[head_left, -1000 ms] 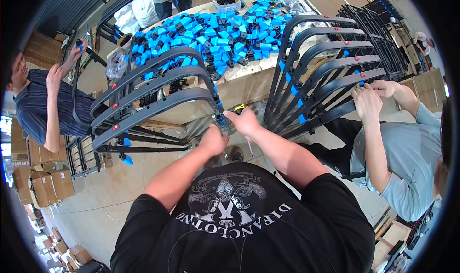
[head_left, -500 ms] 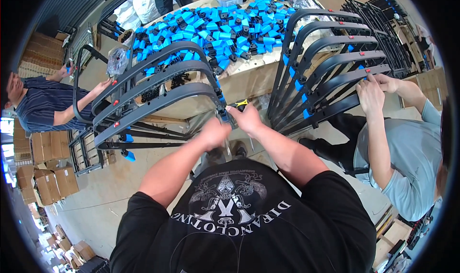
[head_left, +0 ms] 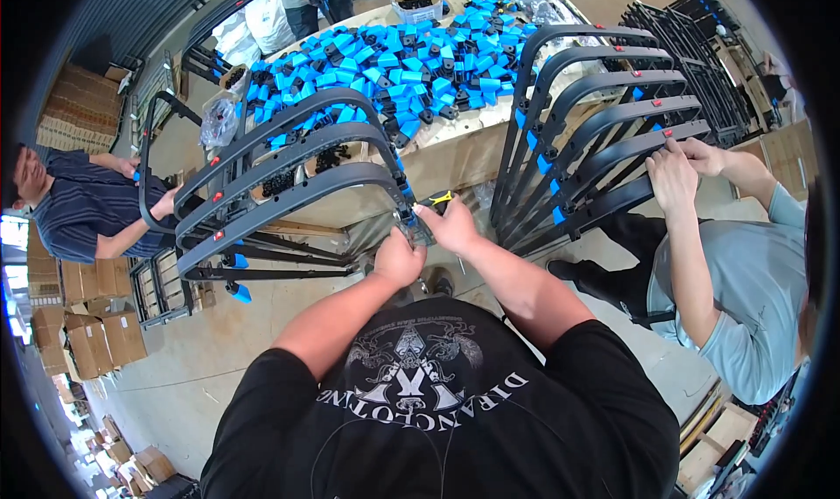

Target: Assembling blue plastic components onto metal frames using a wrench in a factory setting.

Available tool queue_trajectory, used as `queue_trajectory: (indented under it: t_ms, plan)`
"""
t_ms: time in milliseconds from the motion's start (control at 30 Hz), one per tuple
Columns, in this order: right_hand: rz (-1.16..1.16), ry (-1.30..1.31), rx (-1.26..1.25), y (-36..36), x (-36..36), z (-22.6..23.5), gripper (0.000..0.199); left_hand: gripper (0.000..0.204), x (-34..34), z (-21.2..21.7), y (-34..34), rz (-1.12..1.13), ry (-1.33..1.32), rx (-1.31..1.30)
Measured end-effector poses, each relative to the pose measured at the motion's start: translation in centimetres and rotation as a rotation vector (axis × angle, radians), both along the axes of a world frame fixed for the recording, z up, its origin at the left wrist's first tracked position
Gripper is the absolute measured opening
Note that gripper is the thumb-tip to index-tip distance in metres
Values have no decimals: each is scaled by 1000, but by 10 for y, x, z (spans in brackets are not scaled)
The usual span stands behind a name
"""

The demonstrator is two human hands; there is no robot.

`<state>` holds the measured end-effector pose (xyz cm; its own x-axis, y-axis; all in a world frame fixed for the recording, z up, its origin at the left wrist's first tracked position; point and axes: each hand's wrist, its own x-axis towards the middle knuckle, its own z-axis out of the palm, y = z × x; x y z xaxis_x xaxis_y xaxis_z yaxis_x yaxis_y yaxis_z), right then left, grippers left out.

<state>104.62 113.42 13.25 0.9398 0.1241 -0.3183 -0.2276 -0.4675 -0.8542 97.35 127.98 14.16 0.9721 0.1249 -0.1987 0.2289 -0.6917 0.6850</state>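
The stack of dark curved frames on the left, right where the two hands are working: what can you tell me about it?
The frames are three dark grey arched bars, like plastic or coated metal, lying nested one above another. They bow up from a lower left end to a right end beside the table. Small red marks and blue clips dot them. The left hand and right hand meet at the right end, the right also holding a yellow-handled tool. A co-worker's hand touches the left side.

Bright, even daylight-ish light, soft shadows only. Heavy fisheye warp, black vignette round rim, edges smeared. Centre pretty sharp, slight glare top right corner imo.
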Motion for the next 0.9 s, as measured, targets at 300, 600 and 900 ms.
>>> queue_trajectory:
  t_ms: [300,600,900]
  plan:
    - [-32,-98,-60,-5,-8,-12,61,23,26,32,13,123,572,-552]
    - [34,132,471,-27,-17,-61,36,46,0,1,-12,41,183,79]
    - [-22,348,315,-28,-50,73,90,48,1,-10,-8,36,164,183]
